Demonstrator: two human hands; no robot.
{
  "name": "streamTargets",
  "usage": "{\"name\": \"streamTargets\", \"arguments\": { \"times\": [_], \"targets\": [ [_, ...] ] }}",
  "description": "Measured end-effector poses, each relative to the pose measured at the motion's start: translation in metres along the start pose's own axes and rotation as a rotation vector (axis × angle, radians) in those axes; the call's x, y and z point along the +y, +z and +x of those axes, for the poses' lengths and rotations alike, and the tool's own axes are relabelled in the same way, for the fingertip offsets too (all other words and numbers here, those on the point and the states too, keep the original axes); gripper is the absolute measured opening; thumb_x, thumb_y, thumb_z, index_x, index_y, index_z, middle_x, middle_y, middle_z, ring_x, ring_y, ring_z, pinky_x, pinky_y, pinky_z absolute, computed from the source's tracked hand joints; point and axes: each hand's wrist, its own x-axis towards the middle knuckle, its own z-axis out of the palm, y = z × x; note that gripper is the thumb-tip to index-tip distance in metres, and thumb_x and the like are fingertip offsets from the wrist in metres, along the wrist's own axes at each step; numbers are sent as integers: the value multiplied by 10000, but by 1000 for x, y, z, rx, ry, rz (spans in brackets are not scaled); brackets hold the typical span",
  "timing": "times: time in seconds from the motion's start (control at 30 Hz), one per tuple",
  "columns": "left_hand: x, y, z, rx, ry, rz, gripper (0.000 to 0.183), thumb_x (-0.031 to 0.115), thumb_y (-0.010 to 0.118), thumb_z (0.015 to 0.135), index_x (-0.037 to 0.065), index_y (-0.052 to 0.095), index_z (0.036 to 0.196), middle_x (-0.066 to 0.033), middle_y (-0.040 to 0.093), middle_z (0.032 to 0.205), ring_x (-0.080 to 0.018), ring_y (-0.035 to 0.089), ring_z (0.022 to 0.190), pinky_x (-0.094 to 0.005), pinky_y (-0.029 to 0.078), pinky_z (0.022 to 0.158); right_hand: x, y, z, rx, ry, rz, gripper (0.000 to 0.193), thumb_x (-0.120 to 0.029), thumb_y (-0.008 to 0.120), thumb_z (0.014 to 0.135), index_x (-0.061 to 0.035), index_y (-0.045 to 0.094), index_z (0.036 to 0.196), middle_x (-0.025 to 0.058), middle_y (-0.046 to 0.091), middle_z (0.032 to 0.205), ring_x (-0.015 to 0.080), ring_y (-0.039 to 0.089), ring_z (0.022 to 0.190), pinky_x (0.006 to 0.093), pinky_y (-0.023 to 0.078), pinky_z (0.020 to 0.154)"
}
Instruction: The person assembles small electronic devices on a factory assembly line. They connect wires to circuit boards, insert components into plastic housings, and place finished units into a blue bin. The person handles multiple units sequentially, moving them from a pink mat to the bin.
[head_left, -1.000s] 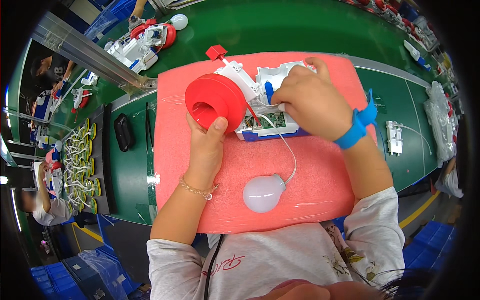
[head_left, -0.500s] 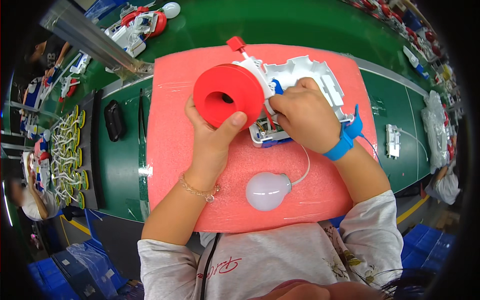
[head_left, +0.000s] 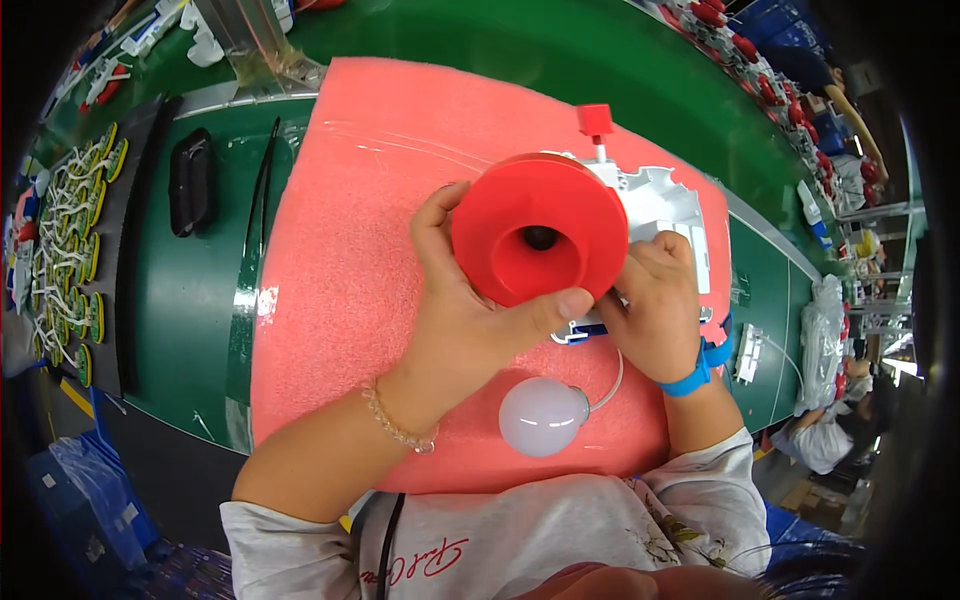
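My left hand (head_left: pixel 465 325) is wrapped round a red funnel-shaped part (head_left: pixel 490 215), its thumb on the near rim and its fingers on the left side. Behind this part stands a red square knob (head_left: pixel 594 121) on a white stem. An open white plastic housing (head_left: pixel 675 205) lies behind and to the right. My right hand (head_left: pixel 655 310) is closed at the right edge of the red part, over the housing; its fingertips and whatever they pinch are hidden. A white bulb (head_left: pixel 538 416) with a thin white cable rests on the mat near me.
Pink foam mat (head_left: pixel 340 240) covers the green bench. To the left are a black tray (head_left: pixel 190 180), a dark strap (head_left: pixel 262 190) and a rack of several green-yellow pieces with white cables (head_left: pixel 95 250). A small white part (head_left: pixel 748 352) and a plastic bag (head_left: pixel 822 345) lie right.
My view has shifted, so the bench appears moved. The red part now faces me more and covers more of the housing and my right fingertips. Both hands keep their places on the work.
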Motion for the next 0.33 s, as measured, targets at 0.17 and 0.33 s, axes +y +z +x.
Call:
{"name": "streamTargets", "arguments": {
  "times": [0.17,0.33],
  "targets": [
    [-3,-2,0,-39,20,-20,907,123,772,657,54,95,1256,-140,314,1226,-217,391,1160,-354,403,941,-2,0,2,-2,-5,-22,131,-38,655,600,-76,559,680,50,515,591,219,501,593,341,345,680],
    [-3,-4,1,-10,-11,5,947,162,804,621,40,105,1248,-149,315,1210,-234,369,1182,-360,390,952,-3,2,3,-18,7,-57,148,-54,669,603,-82,586,723,41,525,594,215,504,591,347,344,679]
  ]
}}
